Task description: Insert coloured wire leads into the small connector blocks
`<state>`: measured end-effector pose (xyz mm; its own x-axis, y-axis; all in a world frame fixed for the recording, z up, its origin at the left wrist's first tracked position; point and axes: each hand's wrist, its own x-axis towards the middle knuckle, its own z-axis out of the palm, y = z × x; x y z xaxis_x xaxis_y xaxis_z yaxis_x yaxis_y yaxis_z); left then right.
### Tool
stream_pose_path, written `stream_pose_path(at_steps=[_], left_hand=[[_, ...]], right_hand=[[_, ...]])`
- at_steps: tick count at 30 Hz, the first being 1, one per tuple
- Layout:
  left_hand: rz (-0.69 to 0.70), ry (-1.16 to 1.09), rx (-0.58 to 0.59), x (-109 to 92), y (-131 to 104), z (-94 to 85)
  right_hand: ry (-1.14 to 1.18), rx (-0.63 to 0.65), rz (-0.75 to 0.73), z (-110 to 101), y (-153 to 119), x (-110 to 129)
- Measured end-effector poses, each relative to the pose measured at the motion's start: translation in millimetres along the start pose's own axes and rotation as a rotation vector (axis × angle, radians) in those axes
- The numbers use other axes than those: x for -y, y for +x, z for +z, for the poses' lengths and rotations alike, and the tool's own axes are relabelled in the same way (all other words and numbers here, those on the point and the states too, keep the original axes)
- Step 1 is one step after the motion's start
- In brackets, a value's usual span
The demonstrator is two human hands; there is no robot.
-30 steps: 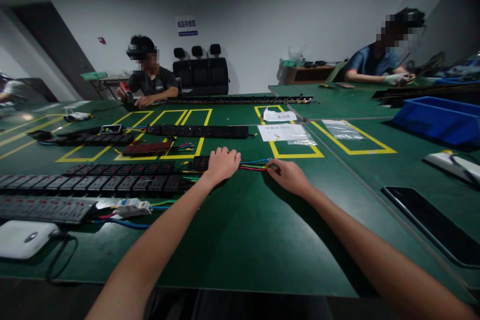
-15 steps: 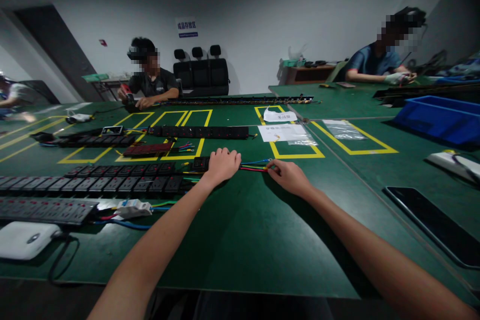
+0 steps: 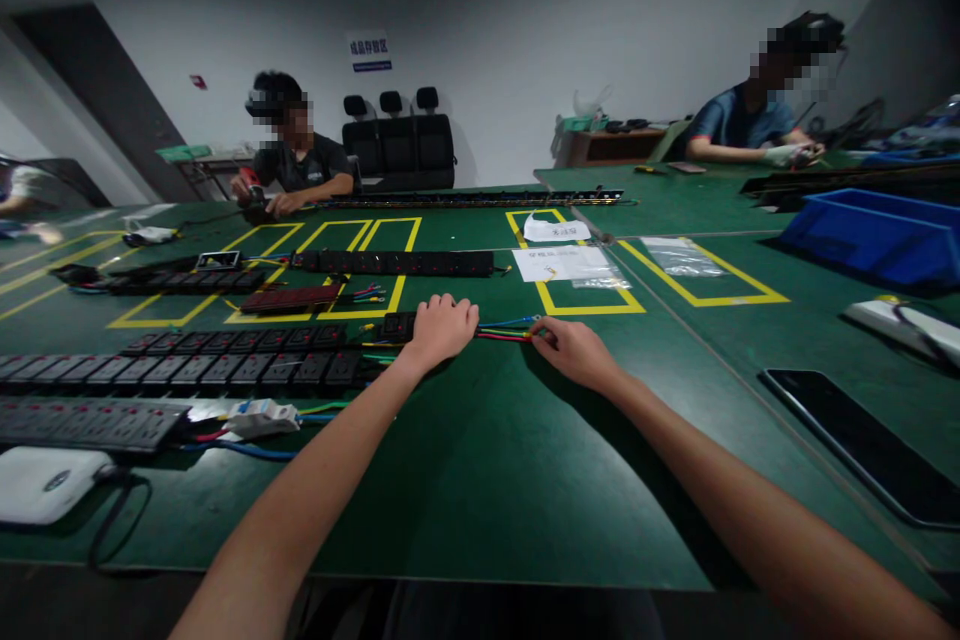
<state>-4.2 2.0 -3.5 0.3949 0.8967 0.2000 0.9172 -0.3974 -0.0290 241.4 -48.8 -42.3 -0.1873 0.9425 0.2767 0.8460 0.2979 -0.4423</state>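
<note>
My left hand (image 3: pixel 444 328) lies over a short black socket block (image 3: pixel 397 326), its fingers curled round the far side and covering the right part. From that block, several coloured wires (image 3: pixel 504 335) in red, green and blue run to the right. Their far ends are pinched between the thumb and fingers of my right hand (image 3: pixel 568 348); the blue wire's lug sticks out just beyond the fingertips. Left of the block stand rows of black socket strips (image 3: pixel 232 370), with loose wire ends at their right.
A grey socket strip (image 3: pixel 90 423) with a white breaker (image 3: pixel 262 416) and a white device (image 3: pixel 52 483) lie at near left. To the right are a phone (image 3: pixel 862 440) and a blue bin (image 3: pixel 870 240). Papers (image 3: pixel 555 265) lie ahead. Co-workers sit across the table.
The whole view has shifted slightly, so everything appears a little further left. Both hands keep their hold on the socket block and the wires.
</note>
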Motion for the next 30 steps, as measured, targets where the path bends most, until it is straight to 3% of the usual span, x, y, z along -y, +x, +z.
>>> stream_pose_path(at_steps=[30], left_hand=[[0.019, 0.055, -0.018, 0.5, 1.0, -0.4]], right_hand=[[0.009, 0.036, 0.022, -2.7, 1.4, 2.4]])
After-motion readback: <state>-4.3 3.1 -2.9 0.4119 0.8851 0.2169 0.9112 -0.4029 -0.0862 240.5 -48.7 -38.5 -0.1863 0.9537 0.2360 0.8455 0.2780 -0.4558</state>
